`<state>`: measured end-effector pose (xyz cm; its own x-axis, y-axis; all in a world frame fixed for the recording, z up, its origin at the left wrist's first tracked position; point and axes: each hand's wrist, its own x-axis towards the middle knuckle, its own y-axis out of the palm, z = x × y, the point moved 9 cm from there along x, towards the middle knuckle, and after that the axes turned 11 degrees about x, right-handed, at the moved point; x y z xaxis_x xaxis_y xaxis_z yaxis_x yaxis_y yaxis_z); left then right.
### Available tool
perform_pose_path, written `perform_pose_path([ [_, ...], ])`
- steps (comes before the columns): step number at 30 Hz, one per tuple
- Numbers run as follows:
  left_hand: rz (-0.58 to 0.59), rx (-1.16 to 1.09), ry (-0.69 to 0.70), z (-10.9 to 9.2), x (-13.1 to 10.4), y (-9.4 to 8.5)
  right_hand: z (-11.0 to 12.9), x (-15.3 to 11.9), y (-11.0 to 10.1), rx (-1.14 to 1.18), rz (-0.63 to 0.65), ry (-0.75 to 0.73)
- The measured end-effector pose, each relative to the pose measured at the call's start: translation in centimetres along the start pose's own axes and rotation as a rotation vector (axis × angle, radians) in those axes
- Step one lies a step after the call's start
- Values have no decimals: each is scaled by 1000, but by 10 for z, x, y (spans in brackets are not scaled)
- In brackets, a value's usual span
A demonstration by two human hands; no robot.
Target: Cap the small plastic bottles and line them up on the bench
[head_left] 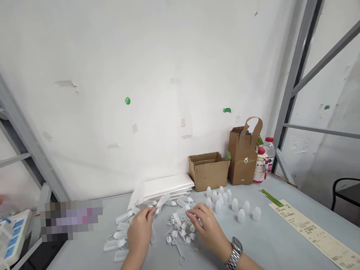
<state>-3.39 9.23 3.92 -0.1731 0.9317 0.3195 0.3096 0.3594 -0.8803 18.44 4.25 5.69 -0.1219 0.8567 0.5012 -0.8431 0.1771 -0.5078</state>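
Note:
My left hand [139, 231] pinches the white capped end of a small translucent plastic bottle [163, 200] between thumb and fingertips. My right hand [208, 228] is closed at the fingertips over the pile's right side; whatever they grip beside a translucent piece [181, 212] is too small to make out. Between the hands lies a pile of white ring-tailed caps [174, 234]. Several capped translucent bottles [115, 245] lie flat around my left hand. To the right of my right hand, several frosted dome-shaped pieces [234, 204] stand upright.
White padded envelopes [165, 186] lie against the wall, beside an open cardboard box [209, 176]. A brown paper bag [242, 159] and a red-capped bottle [269, 147] stand at back right. A long printed paper strip [313, 232] lies right; a power strip [16, 237] sits far left.

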Motion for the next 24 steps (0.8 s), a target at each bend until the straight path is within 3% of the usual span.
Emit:
perform_pose_path([
  [4,3,-19,-20,7,4,4,0,0,2,1,10,-6],
  [10,-146,-64,30,9,6,-7,5,-1,3,-11,3,-44],
  [16,-138,-119,57,5,3,-11,5,-2,6,-16,36,-30],
  [19,-170,-201,3,8,1,-18,3,-2,7,-26,42,-21],
  [24,-210,-549,-157,16,-5,-29,2,-1,3,2,14,-17],
])
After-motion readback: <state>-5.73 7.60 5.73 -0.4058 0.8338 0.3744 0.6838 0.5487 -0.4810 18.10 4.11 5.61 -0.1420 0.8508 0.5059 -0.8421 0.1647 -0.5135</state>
